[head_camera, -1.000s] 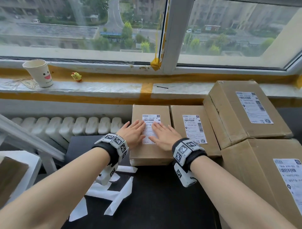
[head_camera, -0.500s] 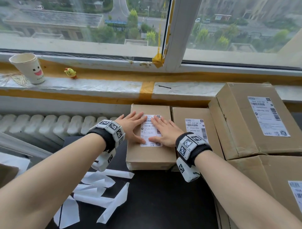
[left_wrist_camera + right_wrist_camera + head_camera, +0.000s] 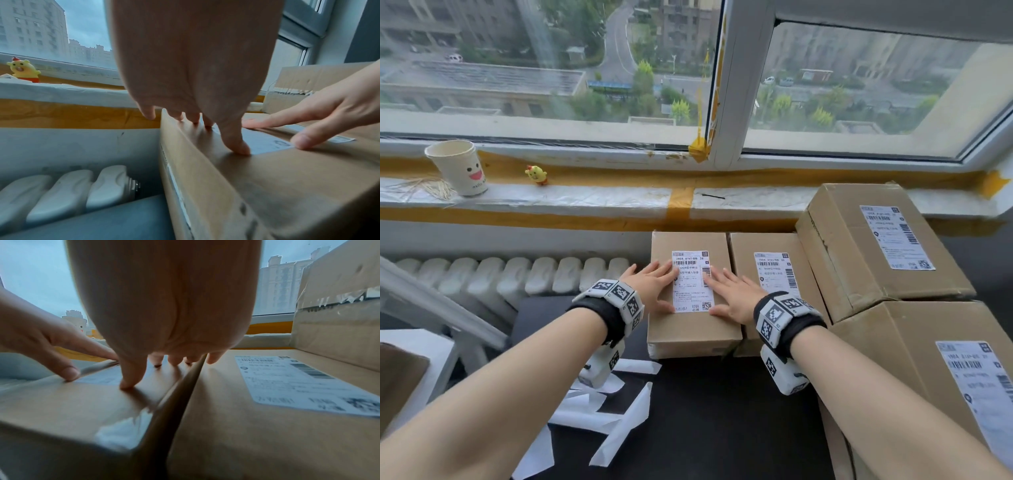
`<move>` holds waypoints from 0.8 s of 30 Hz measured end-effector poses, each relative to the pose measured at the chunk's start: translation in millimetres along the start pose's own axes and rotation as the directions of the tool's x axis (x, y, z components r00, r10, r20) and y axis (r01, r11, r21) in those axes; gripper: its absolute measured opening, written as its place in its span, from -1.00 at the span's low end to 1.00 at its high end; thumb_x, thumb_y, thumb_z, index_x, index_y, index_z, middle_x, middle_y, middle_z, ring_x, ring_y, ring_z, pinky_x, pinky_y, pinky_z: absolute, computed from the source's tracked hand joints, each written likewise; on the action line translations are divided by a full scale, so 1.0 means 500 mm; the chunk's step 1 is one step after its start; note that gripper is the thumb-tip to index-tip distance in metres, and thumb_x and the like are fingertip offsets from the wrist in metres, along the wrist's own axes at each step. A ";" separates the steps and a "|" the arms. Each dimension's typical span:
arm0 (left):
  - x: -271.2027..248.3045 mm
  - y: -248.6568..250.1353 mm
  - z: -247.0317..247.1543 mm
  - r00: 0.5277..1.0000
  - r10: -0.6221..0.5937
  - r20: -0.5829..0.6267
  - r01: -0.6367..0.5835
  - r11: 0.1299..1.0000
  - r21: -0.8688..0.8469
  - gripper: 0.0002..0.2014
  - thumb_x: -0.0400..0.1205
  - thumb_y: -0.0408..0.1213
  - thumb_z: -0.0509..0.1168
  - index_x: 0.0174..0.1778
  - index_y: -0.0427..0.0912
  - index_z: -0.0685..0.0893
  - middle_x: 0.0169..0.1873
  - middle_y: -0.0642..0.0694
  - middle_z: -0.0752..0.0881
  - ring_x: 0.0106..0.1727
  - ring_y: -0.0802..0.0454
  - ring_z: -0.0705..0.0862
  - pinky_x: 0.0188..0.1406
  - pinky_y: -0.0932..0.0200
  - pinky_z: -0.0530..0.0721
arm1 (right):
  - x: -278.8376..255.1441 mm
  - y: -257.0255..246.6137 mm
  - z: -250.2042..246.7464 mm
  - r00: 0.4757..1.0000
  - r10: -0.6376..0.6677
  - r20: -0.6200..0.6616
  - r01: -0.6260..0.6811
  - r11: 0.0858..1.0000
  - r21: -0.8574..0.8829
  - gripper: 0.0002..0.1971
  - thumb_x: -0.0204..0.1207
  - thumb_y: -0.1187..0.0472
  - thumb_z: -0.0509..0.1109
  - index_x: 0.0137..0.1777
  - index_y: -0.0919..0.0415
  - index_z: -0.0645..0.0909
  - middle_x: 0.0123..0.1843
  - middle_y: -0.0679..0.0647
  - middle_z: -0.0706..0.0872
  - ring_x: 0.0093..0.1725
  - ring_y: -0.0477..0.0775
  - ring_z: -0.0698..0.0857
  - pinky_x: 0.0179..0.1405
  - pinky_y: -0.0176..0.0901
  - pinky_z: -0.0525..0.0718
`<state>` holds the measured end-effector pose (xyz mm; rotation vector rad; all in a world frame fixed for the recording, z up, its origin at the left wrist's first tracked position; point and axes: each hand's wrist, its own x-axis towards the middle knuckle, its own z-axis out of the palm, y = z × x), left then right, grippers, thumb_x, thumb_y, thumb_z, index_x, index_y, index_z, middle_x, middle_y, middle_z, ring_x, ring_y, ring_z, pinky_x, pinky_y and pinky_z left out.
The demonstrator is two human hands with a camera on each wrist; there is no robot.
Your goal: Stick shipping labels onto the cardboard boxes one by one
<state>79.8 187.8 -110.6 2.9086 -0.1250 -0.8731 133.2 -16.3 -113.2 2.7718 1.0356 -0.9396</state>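
A small cardboard box (image 3: pixel 690 329) lies on the black table below the window sill. A white shipping label (image 3: pixel 691 281) lies flat on its top. My left hand (image 3: pixel 652 286) rests flat on the box along the label's left edge, fingers straight, thumb (image 3: pixel 236 144) at the label's near corner. My right hand (image 3: pixel 732 296) lies flat along the label's right edge, thumb (image 3: pixel 130 381) on the near corner. Neither hand holds anything. A second labelled box (image 3: pixel 767 274) touches the first on its right.
Two bigger labelled boxes (image 3: pixel 873 246) (image 3: pixel 928 377) are stacked at the right. Peeled white backing strips (image 3: pixel 616 421) litter the black table (image 3: pixel 705 428) in front. A paper cup (image 3: pixel 458 168) and a yellow toy (image 3: pixel 537 174) stand on the sill; a radiator (image 3: pixel 510 277) runs at left.
Both hands have slid apart from over the label to its left and right edges, so most of the label now shows. The box has not moved.
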 end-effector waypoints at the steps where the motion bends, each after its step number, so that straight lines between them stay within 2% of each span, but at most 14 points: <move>1: -0.008 0.009 0.004 1.000 0.009 -0.006 -0.009 1.000 0.006 -0.21 0.65 0.13 0.14 0.66 0.04 -0.17 0.67 0.07 -0.19 0.69 0.01 -0.17 0.64 -0.22 -0.12 | -0.007 -0.007 0.007 1.000 0.004 -0.008 -0.004 1.000 -0.002 -0.27 0.67 -0.11 0.10 0.66 -0.01 -0.25 0.70 -0.05 -0.28 0.69 -0.01 -0.19 0.66 0.06 -0.14; 4: -0.034 0.034 0.029 0.997 0.060 -0.044 -0.059 0.998 0.022 -0.36 0.71 0.04 0.06 0.66 0.05 -0.07 0.68 0.06 -0.09 0.69 0.01 -0.10 0.62 -0.23 -0.11 | -0.033 -0.029 0.034 0.999 0.016 -0.045 -0.017 1.000 -0.014 -0.29 0.68 -0.14 0.03 0.67 0.04 -0.27 0.70 -0.05 -0.26 0.69 -0.03 -0.17 0.66 0.02 -0.14; 8: -0.084 0.058 0.075 0.994 0.093 -0.062 -0.091 0.995 0.026 -0.22 0.63 0.20 0.09 0.67 0.00 -0.10 0.67 0.08 -0.12 0.69 0.03 -0.11 0.62 -0.21 -0.13 | -0.072 -0.055 0.070 0.996 0.048 -0.069 -0.048 0.999 0.001 -0.26 0.66 -0.20 -0.02 0.67 0.09 -0.29 0.71 -0.04 -0.26 0.69 -0.04 -0.18 0.64 -0.01 -0.17; 10: -0.106 0.067 0.092 0.995 0.080 -0.061 -0.077 0.996 0.038 -0.19 0.63 0.20 0.10 0.67 -0.02 -0.14 0.67 0.07 -0.15 0.69 0.05 -0.15 0.63 -0.20 -0.14 | -0.091 -0.069 0.085 0.996 0.058 -0.075 -0.057 0.998 0.013 -0.23 0.65 -0.22 0.00 0.67 0.10 -0.28 0.71 -0.02 -0.25 0.69 -0.04 -0.18 0.64 -0.02 -0.17; 15: -0.144 0.082 0.126 0.993 0.027 -0.115 -0.027 1.000 -0.001 -0.27 0.68 0.13 0.02 0.67 -0.04 -0.16 0.68 0.06 -0.14 0.69 0.05 -0.14 0.63 -0.19 -0.12 | -0.139 -0.092 0.127 0.995 0.060 -0.074 -0.060 0.998 0.001 -0.12 0.58 -0.24 0.16 0.67 0.11 -0.27 0.71 -0.03 -0.25 0.69 -0.04 -0.18 0.66 0.01 -0.14; 18: -0.165 0.091 0.143 0.994 0.041 -0.105 -0.037 0.998 0.044 -0.31 0.70 0.11 0.01 0.67 -0.01 -0.14 0.68 0.05 -0.12 0.69 0.03 -0.12 0.63 -0.18 -0.11 | -0.166 -0.097 0.144 0.993 0.076 -0.089 -0.079 0.997 -0.024 -0.17 0.61 -0.14 0.19 0.68 0.08 -0.24 0.71 -0.03 -0.23 0.69 -0.02 -0.16 0.66 0.04 -0.11; 24: -0.220 0.105 0.157 0.989 0.061 -0.136 -0.058 0.998 0.023 -0.36 0.70 0.00 0.05 0.67 -0.01 -0.06 0.68 0.02 -0.11 0.69 0.00 -0.10 0.64 -0.16 -0.11 | -0.222 -0.126 0.157 0.981 0.137 -0.138 -0.131 0.990 0.055 -0.32 0.66 -0.08 0.14 0.68 0.09 -0.06 0.72 -0.01 -0.12 0.69 0.00 -0.08 0.66 0.10 0.01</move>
